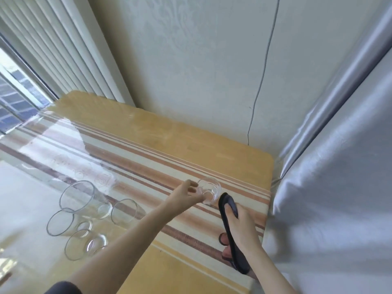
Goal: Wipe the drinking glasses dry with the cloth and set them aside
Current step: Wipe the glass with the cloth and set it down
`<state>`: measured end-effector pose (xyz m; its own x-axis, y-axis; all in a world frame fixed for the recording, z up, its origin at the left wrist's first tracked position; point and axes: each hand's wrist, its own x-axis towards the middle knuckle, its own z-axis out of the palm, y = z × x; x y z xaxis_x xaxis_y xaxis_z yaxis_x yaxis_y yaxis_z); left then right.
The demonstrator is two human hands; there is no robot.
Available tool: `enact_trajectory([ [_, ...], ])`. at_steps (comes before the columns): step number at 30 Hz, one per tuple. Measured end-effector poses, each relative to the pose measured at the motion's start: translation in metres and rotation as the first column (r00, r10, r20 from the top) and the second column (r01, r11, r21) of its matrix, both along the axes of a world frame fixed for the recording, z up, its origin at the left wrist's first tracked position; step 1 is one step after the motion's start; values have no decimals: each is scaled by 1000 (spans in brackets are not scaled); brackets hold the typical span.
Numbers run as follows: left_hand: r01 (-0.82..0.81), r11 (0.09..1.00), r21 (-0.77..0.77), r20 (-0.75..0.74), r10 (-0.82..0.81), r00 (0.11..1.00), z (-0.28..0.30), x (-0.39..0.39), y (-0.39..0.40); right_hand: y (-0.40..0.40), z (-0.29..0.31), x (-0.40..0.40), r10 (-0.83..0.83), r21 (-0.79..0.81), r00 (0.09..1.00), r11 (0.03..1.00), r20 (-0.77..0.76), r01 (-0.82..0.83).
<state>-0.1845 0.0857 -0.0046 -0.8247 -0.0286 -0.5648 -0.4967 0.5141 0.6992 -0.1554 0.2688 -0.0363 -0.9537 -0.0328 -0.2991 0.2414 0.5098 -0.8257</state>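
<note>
A person stands at a table (pixel 148 145) covered with a striped cloth under a clear glossy sheet, set against a pale wall with a thin cable (pixel 262 75) running down it. The left hand (pixel 184 197) reaches out over the far right part of the table, its fingers curled around the near side of a small clear drinking glass (pixel 209 190) that stands upright on the stripes; thumb and fingertips touch the glass wall, a light hold rather than a closed fist. The right hand (pixel 237 225) is just beside it on the right, fingers closed on a dark cloth (pixel 230 221) that is draped along the hand, its front tip lying close to the glass and its tail hanging down below the wrist. Well apart on the left, a cluster of 4 other clear glasses (pixel 84 217) lies on the table with the rims facing the viewer; whether they are tipped on their sides or only look so through the wide lens cannot be told. Vertical blinds (pixel 55 49) hang by a window (pixel 14 98) at far left, and a silvery fabric cover (pixel 335 166) fills the right side.
</note>
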Motion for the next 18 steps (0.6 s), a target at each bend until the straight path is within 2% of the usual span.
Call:
enact_trajectory([
  [2,96,995,-28,-110,-99,989,9,32,-14,-6,9,8,50,-3,999,999,-18,-50],
  [4,105,992,-63,-189,-115,975,13,67,-34,-17,18,19,121,-27,992,992,-24,-122],
  [7,-27,998,-65,-307,6,952,13,117,-72,-41,29,37,222,-124,975,967,-16,-223],
  [14,-332,933,-136,-438,244,865,-2,202,-142,-98,31,77,369,-124,928,920,-44,-372],
  [16,-354,920,-168,-456,246,855,-3,199,-147,-108,28,87,381,-125,922,913,-74,-387],
  [18,-283,924,-255,-467,138,873,0,178,-148,-112,23,93,371,-98,922,919,-107,-381],
])
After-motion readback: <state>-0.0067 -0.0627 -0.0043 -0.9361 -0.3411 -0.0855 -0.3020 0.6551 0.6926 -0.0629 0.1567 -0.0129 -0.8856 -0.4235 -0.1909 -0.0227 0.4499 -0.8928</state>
